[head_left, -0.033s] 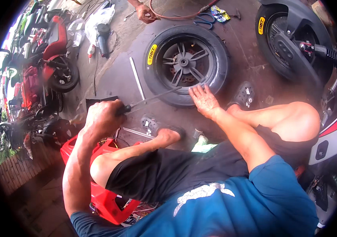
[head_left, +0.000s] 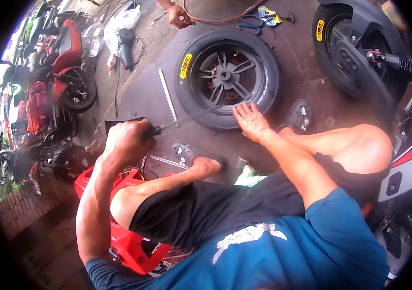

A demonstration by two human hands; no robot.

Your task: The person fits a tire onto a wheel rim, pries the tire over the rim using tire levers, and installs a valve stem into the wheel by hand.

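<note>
In front of my feet a black tyre [head_left: 266, 93] with a yellow label lies flat around a dark spoked wheel [head_left: 225, 75]. My left hand [head_left: 128, 139] is wrapped round the black handle of a long lever [head_left: 186, 119]. Its thin metal shaft, smeared by motion, slants to the near edge of the rim, where its tip is hard to make out. My right hand [head_left: 251, 120] lies with fingers extended at the tyre's near side beside that tip, holding nothing I can see.
A metal bar [head_left: 168, 98] lies left of the tyre. Beyond it are another person's hand [head_left: 179, 16], a red hose [head_left: 211, 20] and blue scissors [head_left: 251, 23]. A power tool [head_left: 126, 48] lies far left; a mounted wheel [head_left: 337, 50] stands right. Red panels [head_left: 138, 249] sit by my left leg.
My right hand has shifted very slightly to the right along the tyre's near side. The lever's shaft has become more blurred; my left hand keeps its grip.
</note>
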